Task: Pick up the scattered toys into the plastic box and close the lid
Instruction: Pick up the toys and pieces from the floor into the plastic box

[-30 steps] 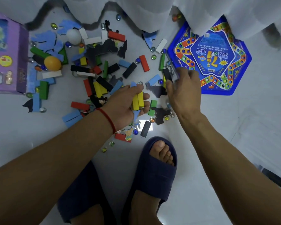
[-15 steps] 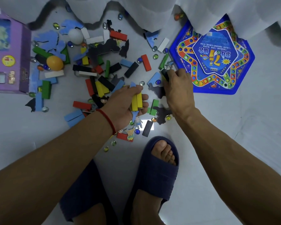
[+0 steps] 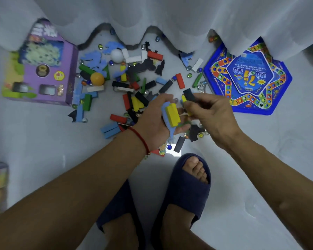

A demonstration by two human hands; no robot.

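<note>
Yellow blocks [image 3: 173, 115] | long axis toward curtain, gripped in left hand [image 3: 158, 121] | right hand [image 3: 209, 112] pinches black block [image 3: 189, 94]

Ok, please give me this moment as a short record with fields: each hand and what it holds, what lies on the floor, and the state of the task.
left hand: palm up, holds yellow wooden blocks on a light blue foam piece
right hand: pinches a black wooden block
floor: many coloured blocks, glass marbles, orange ball, white ball
beside pile: purple cardboard box, blue star-shaped game board
plastic box: cannot tell where
task: most toys still scattered
</note>
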